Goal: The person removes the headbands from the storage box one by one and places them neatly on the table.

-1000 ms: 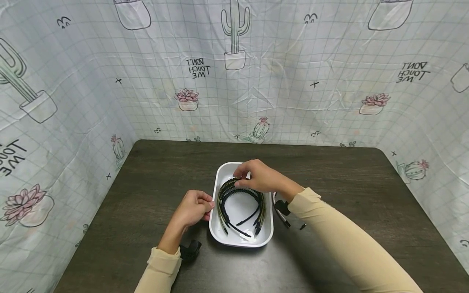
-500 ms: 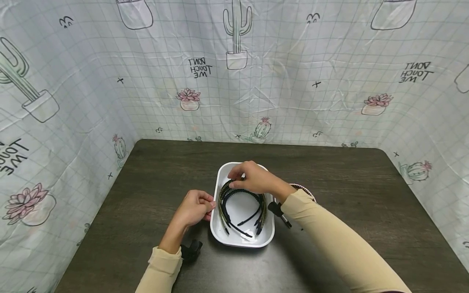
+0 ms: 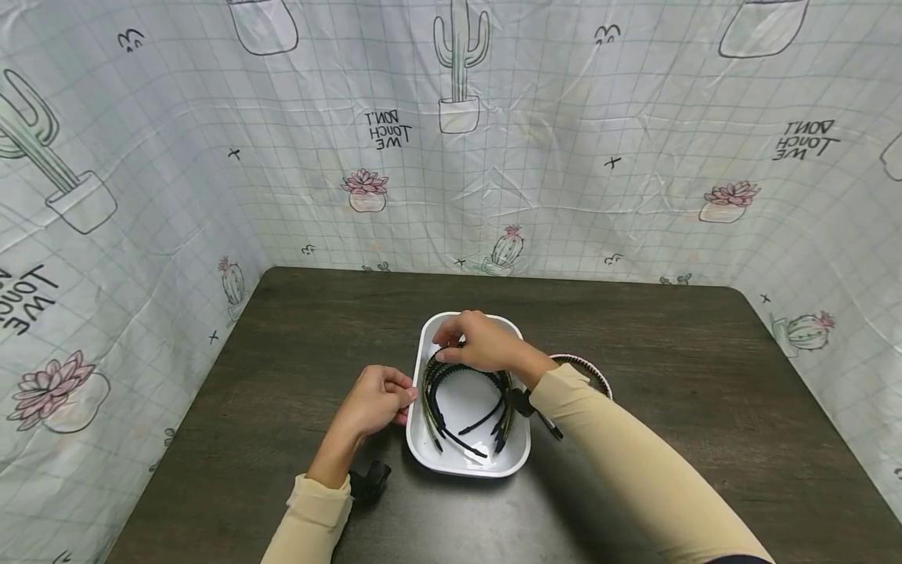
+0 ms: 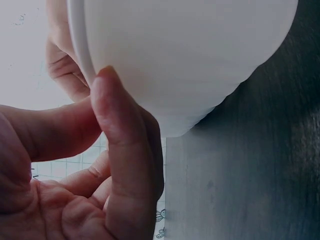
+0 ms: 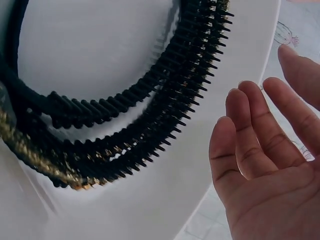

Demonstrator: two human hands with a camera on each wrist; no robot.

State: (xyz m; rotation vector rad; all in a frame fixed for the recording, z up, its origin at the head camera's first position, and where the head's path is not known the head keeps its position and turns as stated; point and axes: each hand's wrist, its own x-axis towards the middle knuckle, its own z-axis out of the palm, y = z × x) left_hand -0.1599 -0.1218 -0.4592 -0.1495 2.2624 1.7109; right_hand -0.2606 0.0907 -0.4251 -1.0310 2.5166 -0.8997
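- White glossy tray (image 3: pixel 467 464), rounded rectangle, centre of the head view, on dark wood-grain table (image 3: pixel 331 313).
- Headbands (image 5: pixel 197 55) inside it: black, spiky-toothed, ribbed, some gold-flecked, nested arcs.
- Left hand (image 3: pixel 373 401): we see thumb and finger pinching the tray's left rim.
- Right hand (image 3: pixel 486 343): over tray's upper part, fingers loosely bent, thumb apart, beside the headbands.
- Pink-edged headband (image 3: pixel 588 366) right of tray, partly behind sleeve (image 3: pixel 627 446).
- Cactus-print grid cloth (image 3: pixel 564 157) behind; we read mirrored "DON'T TOUCH".
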